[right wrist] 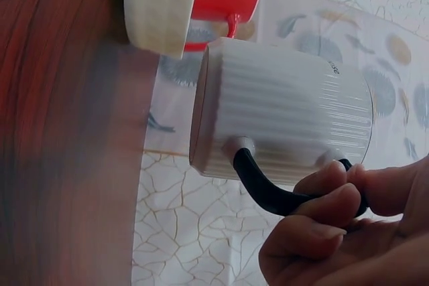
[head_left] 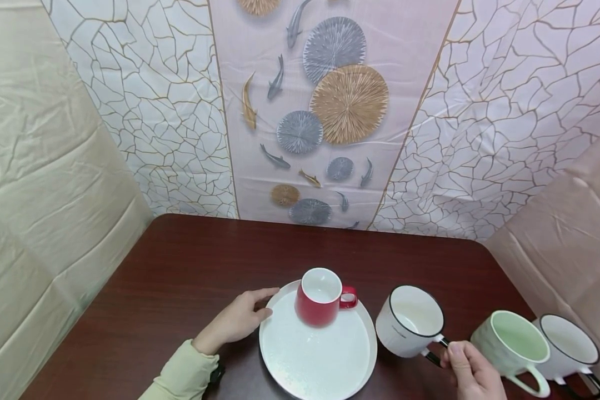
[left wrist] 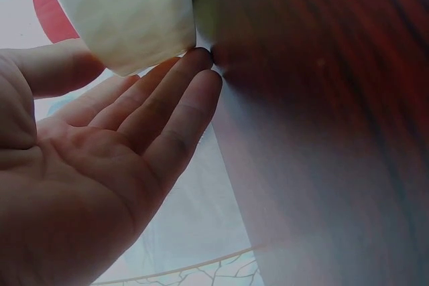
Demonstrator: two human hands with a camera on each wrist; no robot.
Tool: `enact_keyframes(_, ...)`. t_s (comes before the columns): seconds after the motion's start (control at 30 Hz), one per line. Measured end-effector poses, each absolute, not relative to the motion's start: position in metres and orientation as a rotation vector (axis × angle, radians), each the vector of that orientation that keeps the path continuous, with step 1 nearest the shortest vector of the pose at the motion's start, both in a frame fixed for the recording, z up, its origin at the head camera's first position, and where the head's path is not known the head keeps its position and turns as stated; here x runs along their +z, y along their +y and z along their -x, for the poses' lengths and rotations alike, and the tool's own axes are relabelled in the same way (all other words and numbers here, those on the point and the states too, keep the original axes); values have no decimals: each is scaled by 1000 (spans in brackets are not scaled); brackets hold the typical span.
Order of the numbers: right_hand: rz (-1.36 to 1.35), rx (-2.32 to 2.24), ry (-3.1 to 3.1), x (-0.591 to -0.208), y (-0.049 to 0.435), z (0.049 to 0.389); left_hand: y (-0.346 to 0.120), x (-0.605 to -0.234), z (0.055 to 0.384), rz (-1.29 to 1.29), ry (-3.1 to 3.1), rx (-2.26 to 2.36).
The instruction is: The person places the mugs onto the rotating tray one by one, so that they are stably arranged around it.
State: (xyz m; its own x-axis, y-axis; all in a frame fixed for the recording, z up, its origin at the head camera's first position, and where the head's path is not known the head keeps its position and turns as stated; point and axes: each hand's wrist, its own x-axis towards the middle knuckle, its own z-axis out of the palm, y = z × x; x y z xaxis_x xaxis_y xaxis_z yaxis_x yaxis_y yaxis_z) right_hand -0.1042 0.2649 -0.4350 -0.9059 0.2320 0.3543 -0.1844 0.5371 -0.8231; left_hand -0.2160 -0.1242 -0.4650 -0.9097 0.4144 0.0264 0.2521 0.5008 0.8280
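My left hand (head_left: 237,319) rests against the left rim of a round white tray (head_left: 320,361). In the left wrist view its fingers are extended and spread along the faceted outer wall, thumb on the near side. A red mug (head_left: 317,308) with a white inside stands upright toward the tray's back, handle to the right. My right hand (head_left: 470,369) pinches the black handle of a white mug (head_left: 400,333) with a black rim. This mug hangs upright just right of the tray; in the right wrist view its ribbed side (right wrist: 281,108) shows, base raised off the tabletop.
To the right of my right hand stand a pale green mug (head_left: 505,344) and a second white mug (head_left: 570,347) with a black rim and handle, side by side. The dark wooden table (head_left: 205,250) ends at a patterned cloth backdrop (head_left: 300,183), with plain cloth along both sides.
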Motion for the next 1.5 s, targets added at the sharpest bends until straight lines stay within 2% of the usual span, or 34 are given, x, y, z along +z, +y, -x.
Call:
enact_keyframes(0.5, 25, 1357, -2474, -425, 241, 108, -125, -464, 217, -547, 2594, 1338)
enact_keyframes(1.5, -168, 1453, -2444, -423, 212, 112, -126, -465, 215, -548, 2595, 1338)
